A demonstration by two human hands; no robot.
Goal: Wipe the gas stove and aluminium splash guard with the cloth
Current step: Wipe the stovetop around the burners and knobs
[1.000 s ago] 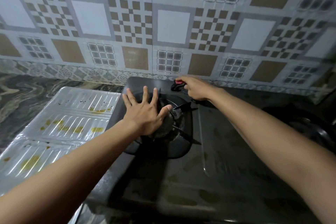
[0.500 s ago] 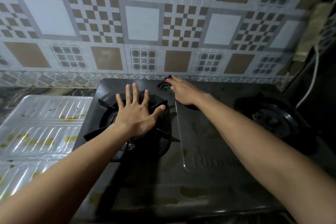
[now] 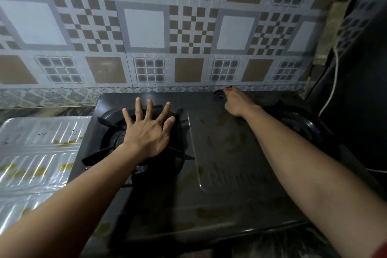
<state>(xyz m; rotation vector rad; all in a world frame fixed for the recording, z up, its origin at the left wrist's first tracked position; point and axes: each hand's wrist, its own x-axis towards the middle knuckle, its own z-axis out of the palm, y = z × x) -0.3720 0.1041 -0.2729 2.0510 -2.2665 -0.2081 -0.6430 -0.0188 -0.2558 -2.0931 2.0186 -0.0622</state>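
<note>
Splash guard (image 3: pixel 37 148): one ribbed aluminium sheet, lying flat on the counter just left of the stove; yellow-brown stains in several grooves, dark specks near the far edge.
Stove (image 3: pixel 219 174): one dark two-burner gas stove, pushed against the tiled wall (image 3: pixel 146 27); greasy smears across the middle panel and the front edge.
Burners: two counted. Left burner (image 3: pixel 134 153) with black pan-support prongs, partly under the left hand. Right burner (image 3: pixel 301 125) mostly hidden behind the right forearm.
Left hand (image 3: pixel 146 134): one, palm down, all five fingers spread wide, resting flat on the left burner; holds nothing.
Right hand (image 3: pixel 235 102): one, at the stove's back edge, fingers curled down onto a small dark round thing (image 3: pixel 218 94); cannot tell whether they pinch it.
Cloth: not seen in either hand.
Cable (image 3: pixel 334 81): one white cord, hanging down the dark right side.
</note>
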